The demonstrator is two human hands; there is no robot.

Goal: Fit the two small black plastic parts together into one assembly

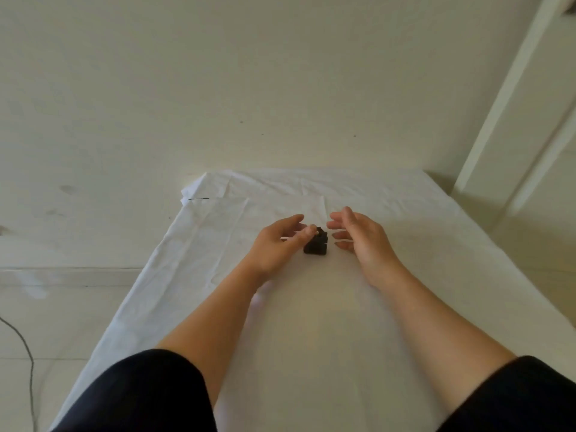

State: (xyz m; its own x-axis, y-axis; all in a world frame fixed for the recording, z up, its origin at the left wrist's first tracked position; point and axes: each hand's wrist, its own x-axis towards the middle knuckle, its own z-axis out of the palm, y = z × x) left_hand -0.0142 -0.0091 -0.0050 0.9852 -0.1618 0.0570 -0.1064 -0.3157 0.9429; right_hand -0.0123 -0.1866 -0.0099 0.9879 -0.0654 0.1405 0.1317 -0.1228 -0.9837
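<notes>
A small black plastic piece (316, 244) rests on the white cloth (311, 322) between my two hands. It reads as one dark blocky lump; I cannot tell whether it is one part or two joined. My left hand (279, 244) is just left of it, fingers spread, with the fingertips at or very near its top left edge. My right hand (358, 236) hovers a short way to its right, fingers apart and curled toward it, not touching. Neither hand holds anything.
The cloth covers a narrow table that runs away from me to a pale wall. A white door frame (511, 120) stands at the right. A grey cable (28, 363) lies on the floor at the left.
</notes>
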